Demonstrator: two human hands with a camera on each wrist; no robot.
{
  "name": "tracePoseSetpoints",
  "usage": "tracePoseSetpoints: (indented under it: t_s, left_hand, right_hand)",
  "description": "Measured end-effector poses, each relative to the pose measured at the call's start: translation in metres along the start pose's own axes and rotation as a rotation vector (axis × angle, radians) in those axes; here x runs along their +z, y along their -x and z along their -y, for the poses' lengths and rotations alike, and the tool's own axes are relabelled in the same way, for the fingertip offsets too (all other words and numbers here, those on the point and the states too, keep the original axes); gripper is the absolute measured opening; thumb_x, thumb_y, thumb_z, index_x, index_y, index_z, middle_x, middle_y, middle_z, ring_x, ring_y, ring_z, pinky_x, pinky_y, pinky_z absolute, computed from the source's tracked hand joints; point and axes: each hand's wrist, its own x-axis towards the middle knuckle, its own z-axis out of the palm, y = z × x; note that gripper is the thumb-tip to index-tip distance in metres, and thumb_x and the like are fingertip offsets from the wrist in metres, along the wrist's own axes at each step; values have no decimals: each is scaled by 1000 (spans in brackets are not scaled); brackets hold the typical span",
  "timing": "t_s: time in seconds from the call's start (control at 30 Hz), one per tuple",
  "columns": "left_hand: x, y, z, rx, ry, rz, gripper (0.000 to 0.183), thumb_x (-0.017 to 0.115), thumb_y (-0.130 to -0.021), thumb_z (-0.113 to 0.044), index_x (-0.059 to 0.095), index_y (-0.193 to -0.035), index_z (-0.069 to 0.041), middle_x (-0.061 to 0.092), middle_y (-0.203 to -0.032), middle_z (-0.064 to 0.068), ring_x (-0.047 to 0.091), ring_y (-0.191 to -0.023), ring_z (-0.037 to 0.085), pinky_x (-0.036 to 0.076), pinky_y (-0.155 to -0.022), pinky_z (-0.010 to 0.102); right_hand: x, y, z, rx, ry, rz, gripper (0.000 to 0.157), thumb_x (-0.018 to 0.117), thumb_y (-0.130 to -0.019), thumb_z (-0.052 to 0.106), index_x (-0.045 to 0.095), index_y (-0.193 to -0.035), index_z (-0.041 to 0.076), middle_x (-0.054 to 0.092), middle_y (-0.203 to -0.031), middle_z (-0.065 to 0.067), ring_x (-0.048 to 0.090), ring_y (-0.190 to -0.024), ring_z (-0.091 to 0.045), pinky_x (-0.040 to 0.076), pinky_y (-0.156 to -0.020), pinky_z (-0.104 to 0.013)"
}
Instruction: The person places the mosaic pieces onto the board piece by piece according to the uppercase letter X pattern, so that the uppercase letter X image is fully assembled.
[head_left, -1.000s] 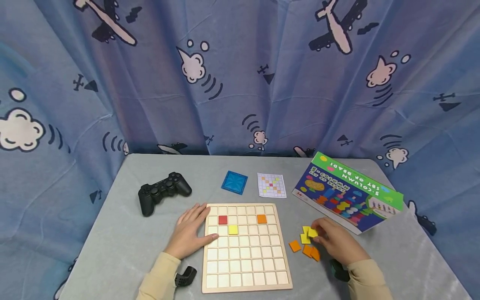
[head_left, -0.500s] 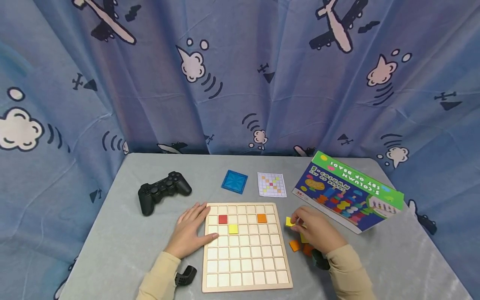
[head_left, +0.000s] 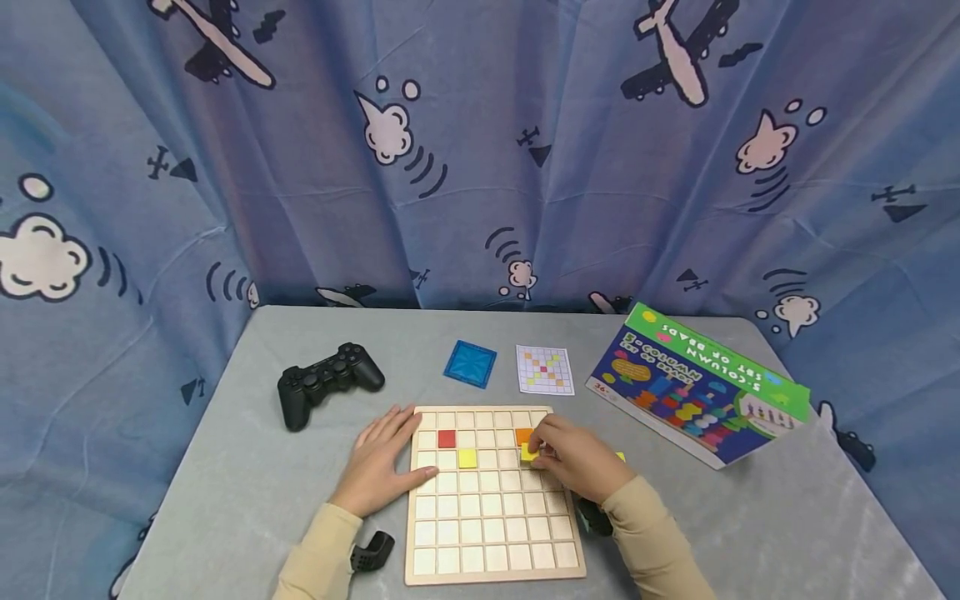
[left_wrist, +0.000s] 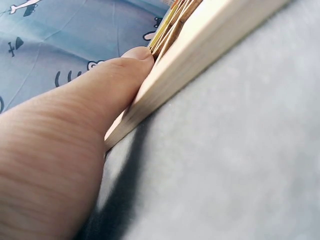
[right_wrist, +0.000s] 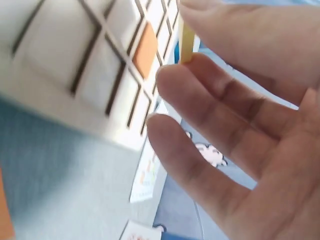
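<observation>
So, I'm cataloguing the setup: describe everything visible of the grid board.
The grid board is pale and looks wooden, its raised dividers forming cells. It lies flat on the grey table. A red tile, an orange tile and a yellow tile sit in it. The left hand touches its left edge; the right hand pinches another yellow tile over it.

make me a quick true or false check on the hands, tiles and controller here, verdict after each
1. The right hand pinches a flat yellow tile. True.
2. The black plastic game controller lies right of the square pale wooden board. False: the controller lies left of it.
3. The left hand touches the board. True.
4. The square red tile sits right of the square orange tile. False: the red tile is left.
</observation>
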Motion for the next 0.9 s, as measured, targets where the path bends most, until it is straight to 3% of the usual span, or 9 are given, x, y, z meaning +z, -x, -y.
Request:
tracePoseSetpoints:
  t_s: [0.13,0.37,0.9]
  left_hand:
    - [0,0,0,1,-2,3,87,66,-80,-61,39,-148,-15,32,-155,4,22,-146,26,16,-116,52]
    - [0,-1,1,-1,-5,8,87,66,-80,-61,39,-148,-15,32,-155,4,22,-146,25,16,-116,52]
    - [-1,0,1,3,3,9,87,66,-80,-61,38,-148,-15,32,-155,4,22,-146,26,16,-116,52]
  right_hand:
    - [6,-7,5,-33,-4,17,15,75,-82,9,63,-91,12,57,-91,3,53,-73,-6,49,-63,-23]
    - [16,-13,7,1,-33,73,13,73,-85,12,63,-93,14,56,-91,6,48,-72,-3,47,-63,-21]
    - [24,-18,8,-49,-14,63,15,74,-83,11,65,-94,11,56,-89,3,47,-72,-4,46,-62,-21]
